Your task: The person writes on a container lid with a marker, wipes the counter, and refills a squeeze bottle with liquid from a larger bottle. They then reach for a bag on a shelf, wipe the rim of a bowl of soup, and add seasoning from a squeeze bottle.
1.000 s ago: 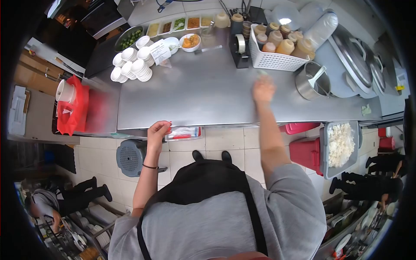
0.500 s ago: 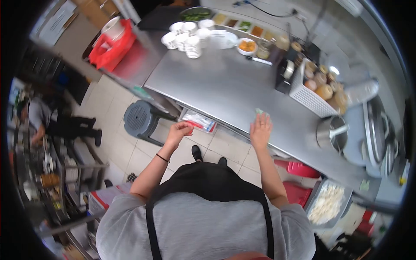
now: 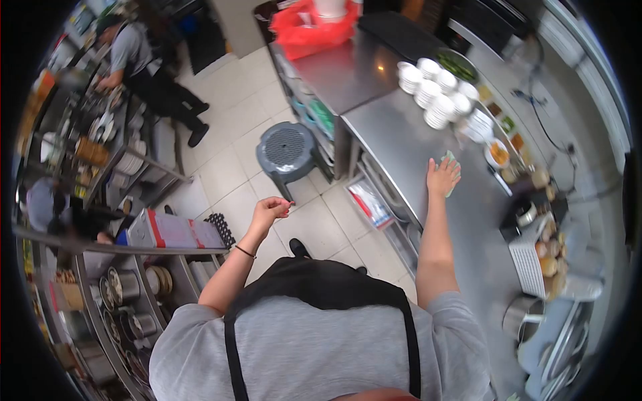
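Observation:
My right hand lies flat, fingers spread, on a pale green cloth on the steel counter. The cloth shows past the fingertips and along the hand's right edge. Over the floor, beside the counter, my left hand is closed in a pinch. A small reddish bit shows at its fingertips, too small to name. Beyond my right hand are stacks of white cups and a white bowl of orange food, with a marker close by.
A grey stool stands ahead of my left hand. Farther up is a red plastic bag. On the right are a white basket of bottles and a steel pot. A co-worker stands at the far left.
My view has turned left, bringing the co-worker and shelves further in. My right hand and the cloth have moved along the counter towards the cups. My left hand stays pinched.

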A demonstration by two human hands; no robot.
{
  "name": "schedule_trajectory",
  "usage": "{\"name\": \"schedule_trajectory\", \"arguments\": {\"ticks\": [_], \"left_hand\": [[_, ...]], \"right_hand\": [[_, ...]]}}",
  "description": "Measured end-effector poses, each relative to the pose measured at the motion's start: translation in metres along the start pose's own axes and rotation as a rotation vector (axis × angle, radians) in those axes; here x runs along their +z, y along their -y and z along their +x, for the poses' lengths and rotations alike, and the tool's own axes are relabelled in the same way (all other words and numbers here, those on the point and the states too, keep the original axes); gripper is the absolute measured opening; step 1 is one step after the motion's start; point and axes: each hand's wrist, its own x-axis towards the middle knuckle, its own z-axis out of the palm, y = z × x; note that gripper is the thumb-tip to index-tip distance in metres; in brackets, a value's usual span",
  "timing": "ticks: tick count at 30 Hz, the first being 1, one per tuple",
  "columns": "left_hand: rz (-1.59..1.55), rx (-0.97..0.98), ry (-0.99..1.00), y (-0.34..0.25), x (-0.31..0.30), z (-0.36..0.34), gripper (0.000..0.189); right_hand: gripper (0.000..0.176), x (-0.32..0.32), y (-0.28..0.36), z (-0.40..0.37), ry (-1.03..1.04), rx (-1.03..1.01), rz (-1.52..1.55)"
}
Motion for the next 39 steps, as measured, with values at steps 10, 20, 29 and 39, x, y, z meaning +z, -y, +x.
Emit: {"name": "schedule_trajectory", "arguments": {"ticks": [10,20,29,39], "left_hand": [[-0.111,-0.008,-0.306,0.024,-0.226,0.020,0.009],[-0.215,-0.002,-0.377,-0.007,-0.320,0.109,0.011],[-0.187,-0.034,-0.472,-0.027,-0.378,0.174,0.014],[-0.224,-0.095,-0.490,-0.042,-0.489,0.315,0.013]], "right_hand": [[0.036,0.072,0.276,-0.031,-0.189,-0.644,0.399],[0.083,0.052,0.358,0.037,0.225,-0.303,-0.079],[0.077,0.142,0.531,0.083,0.093,-0.509,0.002],[0.060,0.164,0.628,0.087,-0.025,-0.553,0.262]]}}
